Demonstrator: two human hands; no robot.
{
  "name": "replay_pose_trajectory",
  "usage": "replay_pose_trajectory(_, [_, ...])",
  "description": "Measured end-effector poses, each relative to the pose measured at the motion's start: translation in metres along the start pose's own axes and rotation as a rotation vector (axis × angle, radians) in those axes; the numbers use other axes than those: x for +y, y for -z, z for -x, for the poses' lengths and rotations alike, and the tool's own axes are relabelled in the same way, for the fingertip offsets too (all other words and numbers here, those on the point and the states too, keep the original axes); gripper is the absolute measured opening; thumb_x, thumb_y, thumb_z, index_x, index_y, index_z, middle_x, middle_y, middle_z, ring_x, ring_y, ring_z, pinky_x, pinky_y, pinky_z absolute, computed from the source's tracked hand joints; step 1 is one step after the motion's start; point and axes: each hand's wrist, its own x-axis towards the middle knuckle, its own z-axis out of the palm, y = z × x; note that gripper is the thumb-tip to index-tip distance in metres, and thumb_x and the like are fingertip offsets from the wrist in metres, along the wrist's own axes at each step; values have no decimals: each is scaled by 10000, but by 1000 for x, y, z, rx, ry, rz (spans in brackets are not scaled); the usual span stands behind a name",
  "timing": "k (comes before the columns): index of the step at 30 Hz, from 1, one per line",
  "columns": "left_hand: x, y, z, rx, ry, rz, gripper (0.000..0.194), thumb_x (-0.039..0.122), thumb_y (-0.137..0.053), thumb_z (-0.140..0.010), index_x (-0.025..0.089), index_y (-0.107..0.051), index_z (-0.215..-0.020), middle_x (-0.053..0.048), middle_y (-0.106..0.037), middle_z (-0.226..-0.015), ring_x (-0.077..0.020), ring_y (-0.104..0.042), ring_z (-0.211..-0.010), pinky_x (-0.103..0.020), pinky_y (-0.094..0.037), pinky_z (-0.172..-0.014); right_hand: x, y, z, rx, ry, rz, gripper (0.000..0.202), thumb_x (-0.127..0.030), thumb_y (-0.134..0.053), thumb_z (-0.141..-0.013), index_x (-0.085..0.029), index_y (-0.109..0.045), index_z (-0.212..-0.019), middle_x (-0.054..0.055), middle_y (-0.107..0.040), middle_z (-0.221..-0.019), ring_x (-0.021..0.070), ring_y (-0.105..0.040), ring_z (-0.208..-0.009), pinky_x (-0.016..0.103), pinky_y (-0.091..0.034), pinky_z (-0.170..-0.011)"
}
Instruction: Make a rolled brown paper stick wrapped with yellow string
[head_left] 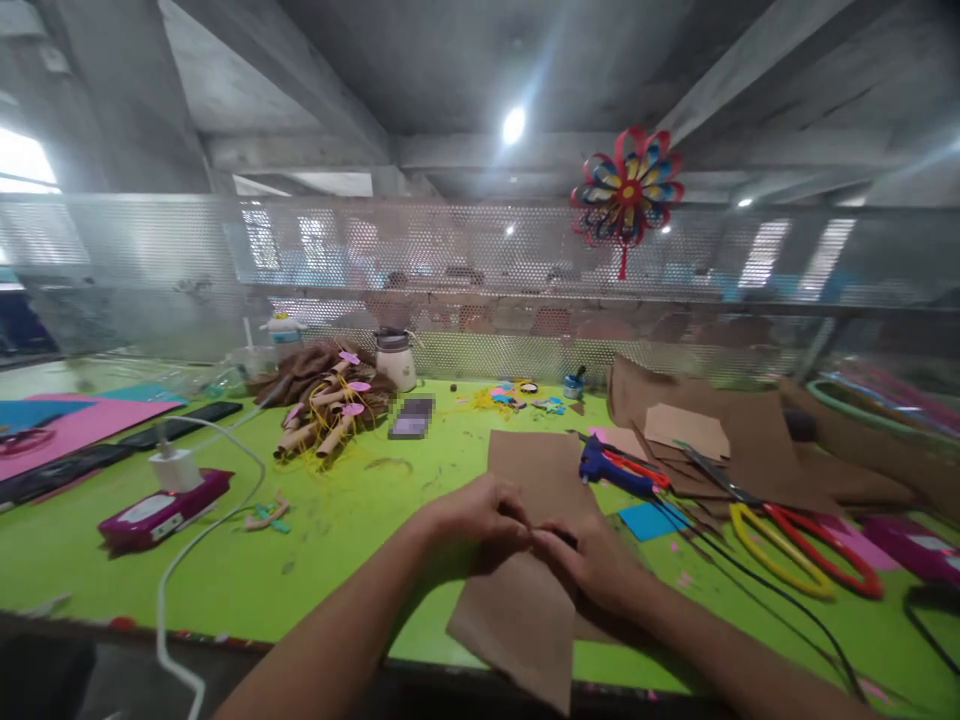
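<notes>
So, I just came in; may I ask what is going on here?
A person works at the table with both bare hands. The left hand and right hand hold a piece of brown paper by its far edge, above another brown sheet. A blue glue gun and scissors lie to the right.

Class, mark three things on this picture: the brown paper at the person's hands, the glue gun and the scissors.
Brown paper (519,615): head view, on its near flap.
Glue gun (624,479): head view, on its blue body.
Scissors (742,495): head view, where blades meet handles.
</notes>
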Motion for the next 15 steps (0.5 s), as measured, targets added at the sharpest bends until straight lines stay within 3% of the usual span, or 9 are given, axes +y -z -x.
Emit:
replay_pose_trajectory(6, [0, 1, -1, 41, -46, -16, 176, 254, -638, -721, 175, -743, -838, -28, -627, -748, -135, -545, -715, -224, -415, -647, 3, -2, 3, 12, -33, -41, 295, -383, -426, -893, -264, -695, -910, 61, -716, -865, 223, -649, -785, 321, -479, -685])
replay_pose_trajectory(15, [-1, -1, -1, 58, 36, -60, 230, 315, -616, -747, 154, -722, -874, -38, -662, -773, -135, -553, -685, -216, -413, -602, 6, 3, 2, 36, -51, -18, 304, -408, -437, -894, -266, -700, -950, 54, -722, -904, 215, -662, -805, 288, -497, -683])
